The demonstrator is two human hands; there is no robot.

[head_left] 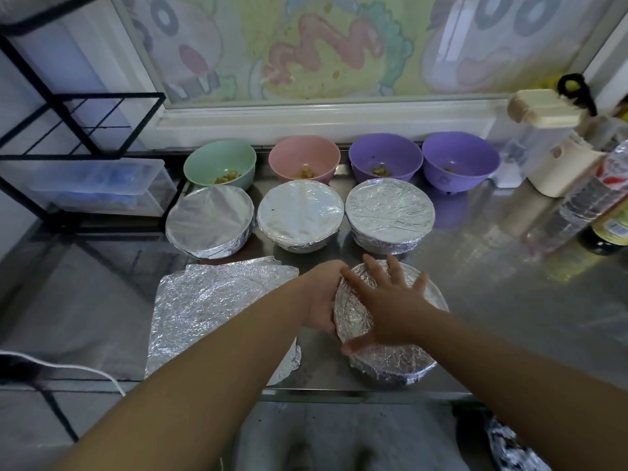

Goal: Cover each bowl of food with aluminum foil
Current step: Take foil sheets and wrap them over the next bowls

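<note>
By the steel worktop's [492, 283] near edge, the right hand [387, 304] lies spread flat on a foil-covered bowl [394, 363]; the left hand [321, 300] grips its left side. A loose foil sheet [210, 300] lies just left. Beyond stand three wrapped bowls [299, 212], then four uncovered bowls [304, 154] along the far edge under a cartoon-papered window [339, 45]; bottles [588, 202] crowd the right.

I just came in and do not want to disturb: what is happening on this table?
A person is wrapping bowls in aluminum foil. The right hand presses flat on the foil over the front bowl, while the left hand cups its side. Three covered bowls stand behind it. In the back row, a green bowl, a pink bowl and two purple bowls are not yet covered. A loose foil sheet lies to the left.
</note>
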